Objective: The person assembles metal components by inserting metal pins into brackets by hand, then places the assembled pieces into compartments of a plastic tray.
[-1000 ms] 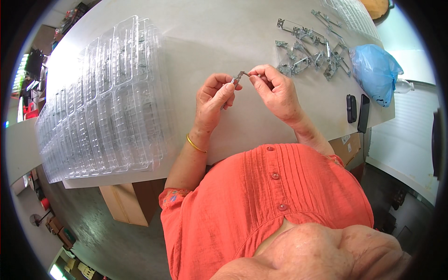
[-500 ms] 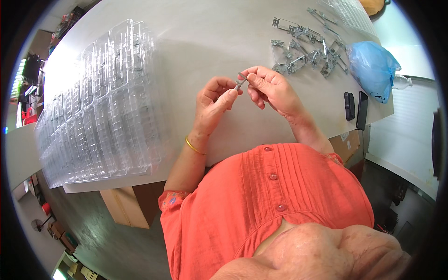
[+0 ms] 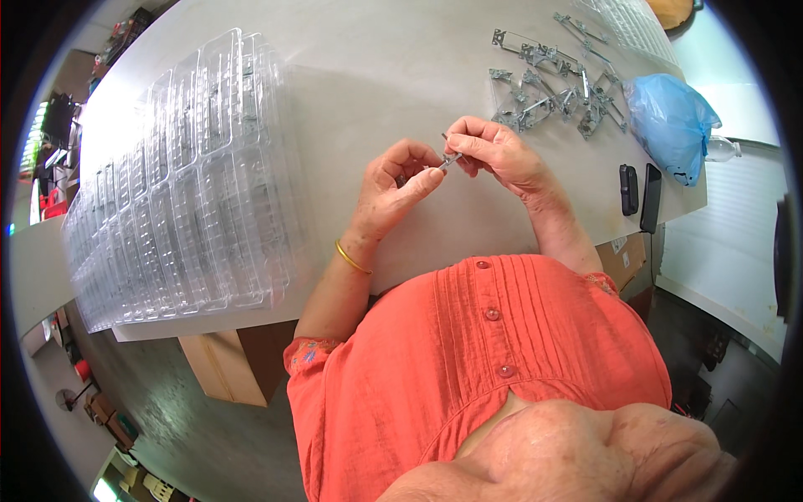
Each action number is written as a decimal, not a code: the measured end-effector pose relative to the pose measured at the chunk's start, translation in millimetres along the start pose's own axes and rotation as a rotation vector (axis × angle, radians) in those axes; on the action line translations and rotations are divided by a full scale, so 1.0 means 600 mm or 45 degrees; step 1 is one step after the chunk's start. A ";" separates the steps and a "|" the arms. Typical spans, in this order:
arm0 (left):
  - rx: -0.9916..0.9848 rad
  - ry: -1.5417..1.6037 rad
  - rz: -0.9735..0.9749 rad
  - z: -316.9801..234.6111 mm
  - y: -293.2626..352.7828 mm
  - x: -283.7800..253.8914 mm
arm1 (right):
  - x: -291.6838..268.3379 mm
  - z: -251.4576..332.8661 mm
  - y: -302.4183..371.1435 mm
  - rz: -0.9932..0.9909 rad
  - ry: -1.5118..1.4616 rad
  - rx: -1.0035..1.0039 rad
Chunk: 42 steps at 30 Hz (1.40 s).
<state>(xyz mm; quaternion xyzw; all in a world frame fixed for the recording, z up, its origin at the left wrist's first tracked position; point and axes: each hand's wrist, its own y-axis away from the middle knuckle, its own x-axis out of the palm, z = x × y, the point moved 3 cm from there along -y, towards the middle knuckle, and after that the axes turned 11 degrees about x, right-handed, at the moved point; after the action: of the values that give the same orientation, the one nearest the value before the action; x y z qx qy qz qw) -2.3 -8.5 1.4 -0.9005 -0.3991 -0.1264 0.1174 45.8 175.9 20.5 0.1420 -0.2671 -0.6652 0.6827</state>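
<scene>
Between my two hands is a small grey metal part, held up over the white table. My left hand pinches its lower end between thumb and fingers. The thumb and forefinger of my right hand close on its upper end. Most of the part is covered by my fingertips, so its exact shape does not show. Beyond my right hand lies a loose pile of metal bracket-like parts with thin arms.
Stacked clear plastic trays with long compartments cover the table's left side. At the right are a tied blue plastic bag, a clear bottle, a phone and a small black case. A cardboard box stands below the table edge.
Both hands have shifted slightly to the right with the metal part. My right fingers have changed their hold around its upper end.
</scene>
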 end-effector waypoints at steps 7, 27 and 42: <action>-0.002 0.040 0.157 0.008 0.003 0.009 | -0.010 0.004 -0.007 -0.188 -0.143 -0.167; 0.000 0.244 -0.217 0.020 -0.004 -0.017 | 0.033 0.001 0.028 -0.238 0.274 -0.218; -0.007 0.083 -0.228 0.014 -0.002 -0.013 | 0.026 0.007 0.036 -0.267 0.333 -0.222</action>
<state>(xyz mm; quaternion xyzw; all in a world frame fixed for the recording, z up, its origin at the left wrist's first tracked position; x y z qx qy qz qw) -7.4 -10.4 -8.8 -0.8569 -0.4736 -0.1667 0.1163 60.8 162.9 38.4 0.1945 -0.1012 -0.7293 0.6480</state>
